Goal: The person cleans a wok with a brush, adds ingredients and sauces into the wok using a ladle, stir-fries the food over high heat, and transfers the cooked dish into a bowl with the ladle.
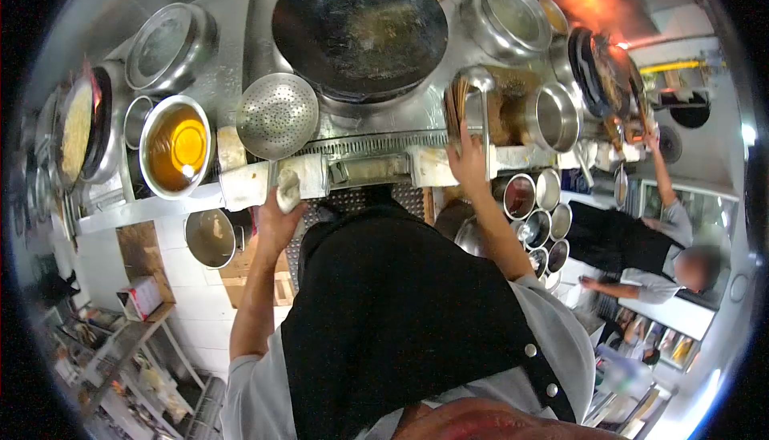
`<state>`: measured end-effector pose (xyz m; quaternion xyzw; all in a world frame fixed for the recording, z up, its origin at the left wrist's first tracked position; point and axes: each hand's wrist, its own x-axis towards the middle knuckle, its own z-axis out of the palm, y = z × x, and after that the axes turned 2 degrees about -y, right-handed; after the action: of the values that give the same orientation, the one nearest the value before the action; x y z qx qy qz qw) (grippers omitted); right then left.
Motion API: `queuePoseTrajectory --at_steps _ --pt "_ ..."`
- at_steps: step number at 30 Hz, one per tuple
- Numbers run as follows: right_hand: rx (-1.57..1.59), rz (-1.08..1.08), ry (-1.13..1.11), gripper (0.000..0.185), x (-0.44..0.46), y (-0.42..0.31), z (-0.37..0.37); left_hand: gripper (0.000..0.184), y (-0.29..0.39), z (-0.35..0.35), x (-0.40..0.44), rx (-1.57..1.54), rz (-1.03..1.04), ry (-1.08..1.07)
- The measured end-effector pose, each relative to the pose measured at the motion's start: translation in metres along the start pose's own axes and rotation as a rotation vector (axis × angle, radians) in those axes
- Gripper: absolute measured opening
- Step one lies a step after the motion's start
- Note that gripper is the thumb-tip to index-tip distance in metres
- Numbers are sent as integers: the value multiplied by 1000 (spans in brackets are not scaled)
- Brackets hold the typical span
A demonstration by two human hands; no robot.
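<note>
- Left hand [279,220]: we see it curled, with a wad of white cloth [288,190] in its grasp, at the front edge of the range. The handle of the perforated skimmer [277,115] runs down to this hand; we cannot tell whether the fingers also grip it.
- Right hand [469,163]: we see it partly extended, fingers reaching up to the lower end of the stick brush [455,111]. We cannot tell whether the fingers have closed on the brush or only touch it.
- Wok [360,47]: we find it seated on the range ahead of the person, between the two hands and farther back. Its dark inner surface carries a brownish sheen.
- Done: we note that the wok is in position, the cloth is held and both tools lie within reach.
- Left: we judge the work to be at a preparatory or between-steps stage, since the brush is outside the wok and the skimmer head lies by its near rim. We cannot determine how much work is outstanding.
- Adjacent items: we locate a bowl of amber liquid [170,194] left of the skimmer and a metal pot [551,115] right of the brush.
</note>
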<state>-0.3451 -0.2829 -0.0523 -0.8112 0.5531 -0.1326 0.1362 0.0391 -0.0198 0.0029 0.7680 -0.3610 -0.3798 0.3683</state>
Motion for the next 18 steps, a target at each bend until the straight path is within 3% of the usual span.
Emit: queuePoseTrajectory --at_steps 1,2,3,4,5,7,8,10,12,13,15,16,18 --pt "25 173 -398 74 -7 0 -14 55 -1 9 0 -84 -18 22" --pt "264 216 -612 75 -15 58 17 55 3 17 0 -78 12 59" --pt "516 504 -663 74 0 66 4 56 2 20 -2 -70 35 96" --pt "528 613 -643 69 19 51 -24 53 -17 31 -2 -129 -60 108" --pt "436 572 -425 64 33 17 -62 53 -19 29 -5 -159 -73 144" --pt "770 218 -238 60 72 -41 -122 50 -17 27 -18 -175 -102 157" --pt "754 190 -262 60 96 -72 -138 47 -18 29 -21 -189 -75 242" --pt "288 -232 -504 56 158 -138 -132 47 -20 23 -26 -239 -160 288" --pt "-77 -466 -798 47 233 -167 -54 47 -26 18 -38 -274 -255 326" --pt "-163 -216 -967 39 249 -239 -54 48 -30 17 -43 -324 -266 408" --pt "-119 -126 -881 27 345 -253 28 49 -41 20 -58 -384 -297 510" --pt "334 -37 -591 30 368 -243 62 49 -48 21 -69 -381 -349 533" --pt "272 -37 -606 34 324 -256 74 47 -54 22 -84 -433 -441 594"
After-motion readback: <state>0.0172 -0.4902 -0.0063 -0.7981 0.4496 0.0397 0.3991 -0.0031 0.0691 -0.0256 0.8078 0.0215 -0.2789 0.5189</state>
